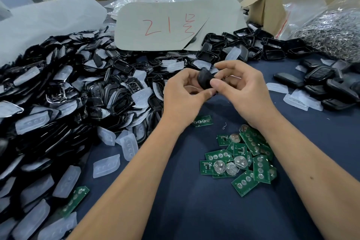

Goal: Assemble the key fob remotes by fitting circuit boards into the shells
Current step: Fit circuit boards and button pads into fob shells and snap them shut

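Both hands meet on one black key fob shell (204, 81), held above the dark blue table cover (194, 210) a little above frame centre. Left hand (183, 93) grips it from 8 o'clock, fingers curled under, thumb along the lower edge. Right hand (241, 87) pinches it from 3 o'clock, thumb pad on the near face, index finger over the top. Whether a board already sits inside cannot be told: the shell's open side is hidden.

Step, as judged: seating or pressing closed a single fob. Next move calls for firm, even thumb pressure around the rim, then setting the piece aside and taking a fresh board.

Counts:
- Shell in hand: one.
- Green circuit boards (245, 161), loose cluster at 5 o'clock from the grip, just beside the right forearm: roughly a dozen, overlapping, several showing a round coin cell holder; exact count not possible.
- Stray boards: one (202, 122) directly below the hands, one (75, 199) at 7 o'clock at the pile's edge.
- Heap of shells and translucent button pads (58, 103) from 7 to 10 o'clock: far too many to count.
- Smaller group of black fobs (327, 84) at 3 o'clock: about ten.
- Cardboard sign (175, 25) with red writing at 12 o'clock: one.
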Motion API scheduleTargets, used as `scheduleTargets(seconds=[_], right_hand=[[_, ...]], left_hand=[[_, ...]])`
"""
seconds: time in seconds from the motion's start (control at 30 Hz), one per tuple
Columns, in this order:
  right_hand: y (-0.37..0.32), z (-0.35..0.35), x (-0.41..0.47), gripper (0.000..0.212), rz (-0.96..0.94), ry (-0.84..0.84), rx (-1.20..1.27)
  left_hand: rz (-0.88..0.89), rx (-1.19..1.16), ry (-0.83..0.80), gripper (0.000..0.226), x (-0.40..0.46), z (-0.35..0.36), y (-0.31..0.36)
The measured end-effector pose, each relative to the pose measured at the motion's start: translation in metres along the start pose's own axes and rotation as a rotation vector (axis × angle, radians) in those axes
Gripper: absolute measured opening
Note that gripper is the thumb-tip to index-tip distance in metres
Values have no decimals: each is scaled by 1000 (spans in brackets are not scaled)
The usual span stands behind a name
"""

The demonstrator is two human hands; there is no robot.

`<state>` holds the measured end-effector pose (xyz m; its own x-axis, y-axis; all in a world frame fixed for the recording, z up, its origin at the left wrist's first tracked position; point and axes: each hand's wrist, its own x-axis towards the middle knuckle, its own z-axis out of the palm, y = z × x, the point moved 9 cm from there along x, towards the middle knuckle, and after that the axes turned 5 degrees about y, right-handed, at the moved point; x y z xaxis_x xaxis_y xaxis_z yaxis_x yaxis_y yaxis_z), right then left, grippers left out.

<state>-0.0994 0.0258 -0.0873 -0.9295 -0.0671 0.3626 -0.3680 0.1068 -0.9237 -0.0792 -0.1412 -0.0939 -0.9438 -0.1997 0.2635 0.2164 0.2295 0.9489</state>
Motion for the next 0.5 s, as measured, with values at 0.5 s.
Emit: scheduleTargets(seconds=[0.5], right_hand=[[13, 3, -2, 39, 224, -17, 168]], left_hand=[[-394, -615, -154, 36, -12, 22, -15]])
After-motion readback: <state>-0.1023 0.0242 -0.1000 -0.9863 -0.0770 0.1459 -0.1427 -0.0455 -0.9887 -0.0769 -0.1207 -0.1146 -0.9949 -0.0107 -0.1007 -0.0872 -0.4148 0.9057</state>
